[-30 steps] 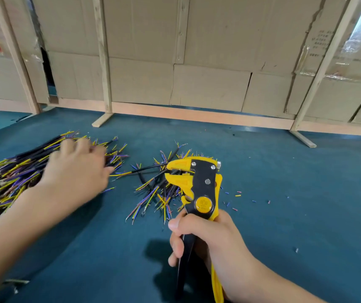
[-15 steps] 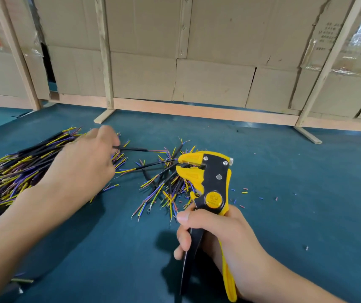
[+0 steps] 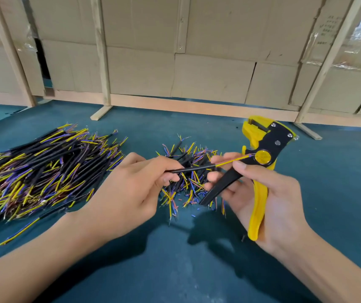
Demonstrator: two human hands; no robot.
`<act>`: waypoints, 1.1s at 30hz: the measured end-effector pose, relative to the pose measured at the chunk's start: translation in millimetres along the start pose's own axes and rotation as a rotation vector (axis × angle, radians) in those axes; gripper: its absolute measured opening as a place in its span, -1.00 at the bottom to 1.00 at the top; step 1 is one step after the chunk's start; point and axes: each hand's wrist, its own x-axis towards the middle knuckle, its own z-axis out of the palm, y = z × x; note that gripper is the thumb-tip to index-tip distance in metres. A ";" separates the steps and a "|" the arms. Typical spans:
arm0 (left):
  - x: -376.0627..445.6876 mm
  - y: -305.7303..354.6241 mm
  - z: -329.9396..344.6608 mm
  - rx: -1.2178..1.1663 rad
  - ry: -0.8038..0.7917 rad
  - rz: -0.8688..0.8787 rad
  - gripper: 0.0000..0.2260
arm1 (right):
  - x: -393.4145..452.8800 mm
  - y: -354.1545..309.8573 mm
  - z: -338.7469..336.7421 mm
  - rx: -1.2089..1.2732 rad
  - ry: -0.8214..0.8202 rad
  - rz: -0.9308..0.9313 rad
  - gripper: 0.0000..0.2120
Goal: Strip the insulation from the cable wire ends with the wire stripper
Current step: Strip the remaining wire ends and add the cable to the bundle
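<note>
Left hand [image 3: 131, 193] pinches one cable [image 3: 193, 169] by its black sheath, above mid-surface. Yellow and blue cores stick out of the sheath toward the wire stripper [image 3: 260, 158]. Right hand [image 3: 269, 200] curled round the stripper's yellow and black handles, thumb touching the yellow core. Large heap of cables [image 3: 44, 169] lies toward the left edge of the teal surface [image 3: 197, 270]; smaller pile [image 3: 188, 182] mid-surface, behind the hands.

Teal table surface [image 3: 197, 270], cardboard wall [image 3: 214, 82], pale wooden frame posts [image 3: 103, 62]
</note>
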 end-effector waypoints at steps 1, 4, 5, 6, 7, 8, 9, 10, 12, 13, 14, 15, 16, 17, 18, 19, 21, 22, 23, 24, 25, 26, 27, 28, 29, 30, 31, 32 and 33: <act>1.1 -0.6 0.2 0.030 -0.014 0.016 -0.82 | 0.3 -1.3 -1.3 -0.020 -0.001 -0.005 -0.77; 2.6 -1.6 0.8 0.089 -0.061 0.053 -0.79 | 1.2 -0.3 -3.4 -0.087 0.044 -0.027 -0.91; 2.7 -3.1 0.7 0.095 -0.056 0.051 -0.78 | 1.6 1.3 -2.8 -0.105 0.067 -0.032 -0.91; 2.5 -4.6 1.5 0.090 -0.041 0.035 -0.79 | 1.3 2.9 -2.1 -0.113 0.092 -0.031 -0.87; 2.4 -5.7 2.3 0.058 -0.015 -0.016 -0.81 | 1.1 4.4 -1.4 -0.114 0.110 -0.025 -0.87; 2.2 -6.4 2.5 -0.015 0.027 -0.111 -0.82 | 0.9 5.6 -0.3 -0.103 0.122 -0.016 -0.88; 2.7 -7.1 2.4 -0.109 0.075 -0.240 -0.81 | 0.6 5.9 0.7 -0.084 0.127 -0.007 -0.88; 3.7 -8.2 2.5 -0.198 0.133 -0.370 -0.79 | 0.7 5.7 1.5 -0.058 0.131 0.003 -0.86; 7.5 -11.9 2.3 -0.380 0.242 -0.579 -0.79 | 0.9 4.3 2.0 0.008 0.143 0.023 -0.81; 10.1 -14.1 1.6 -0.504 0.283 -0.645 -0.80 | 1.0 3.2 2.0 0.037 0.146 0.031 -0.79; 12.4 -15.3 0.2 -0.649 0.318 -0.683 -0.80 | 1.0 2.1 1.6 0.057 0.147 0.038 -0.78; 14.5 -16.0 -1.6 -0.798 0.354 -0.706 -0.80 | 1.4 1.1 1.1 0.066 0.143 0.045 -0.77; 15.6 -16.7 -3.1 -0.938 0.387 -0.729 -0.81 | 1.4 0.5 0.8 0.063 0.137 0.057 -0.77; 16.3 -16.8 -4.4 -1.063 0.413 -0.753 -0.83 | 1.4 0.5 0.6 0.053 0.128 0.074 -0.78; 17.0 -16.6 -5.8 -1.164 0.433 -0.776 -0.85 | 1.3 0.8 0.3 0.039 0.111 0.091 -0.79; 17.6 -16.5 -7.2 -1.243 0.451 -0.800 -0.86 | 1.1 1.2 0.2 0.026 0.088 0.108 -0.79; 18.6 -17.0 -9.0 -1.347 0.489 -0.838 -0.83 | 0.7 2.5 -0.2 0.005 0.038 0.134 -0.75; 18.7 -17.7 -9.3 -1.374 0.504 -0.849 -0.80 | 0.4 3.3 -0.4 0.002 0.018 0.144 -0.75; 18.8 -17.9 -9.5 -1.386 0.513 -0.857 -0.76 | 0.3 4.3 -0.4 0.008 0.004 0.149 -0.77; 19.1 -17.8 -9.9 -1.388 0.515 -0.861 -0.73 | 0.2 5.1 -0.3 0.019 -0.003 0.150 -0.79; 19.6 -17.4 -9.6 -1.392 0.518 -0.863 -0.71 | 0.1 5.7 -0.3 0.032 -0.006 0.149 -0.80; 20.0 -17.1 -9.4 -1.402 0.520 -0.861 -0.69 | 0.1 6.0 -0.2 0.043 -0.007 0.150 -0.80; 20.3 -17.0 -9.3 -1.420 0.518 -0.856 -0.67 | 0.1 6.1 0.0 0.052 -0.006 0.153 -0.81; 20.3 -16.7 -9.2 -1.441 0.508 -0.849 -0.66 | -0.1 6.2 0.2 0.060 -0.005 0.158 -0.80; 20.3 -16.2 -9.3 -1.464 0.485 -0.837 -0.64 | -0.3 6.0 0.8 0.069 -0.005 0.164 -0.79; 20.2 -15.3 -8.8 -1.487 0.451 -0.822 -0.64 | -0.5 5.9 1.0 0.080 -0.002 0.171 -0.77; 19.9 -14.1 -7.8 -1.502 0.409 -0.806 -0.65 | -0.5 6.0 1.0 0.091 0.003 0.182 -0.75; 19.4 -12.3 -5.9 -1.502 0.368 -0.793 -0.68 | -0.6 6.3 1.1 0.101 0.008 0.194 -0.74; 18.7 -10.3 -3.7 -1.486 0.337 -0.782 -0.71 | -0.7 6.6 1.0 0.111 0.009 0.207 -0.74</act>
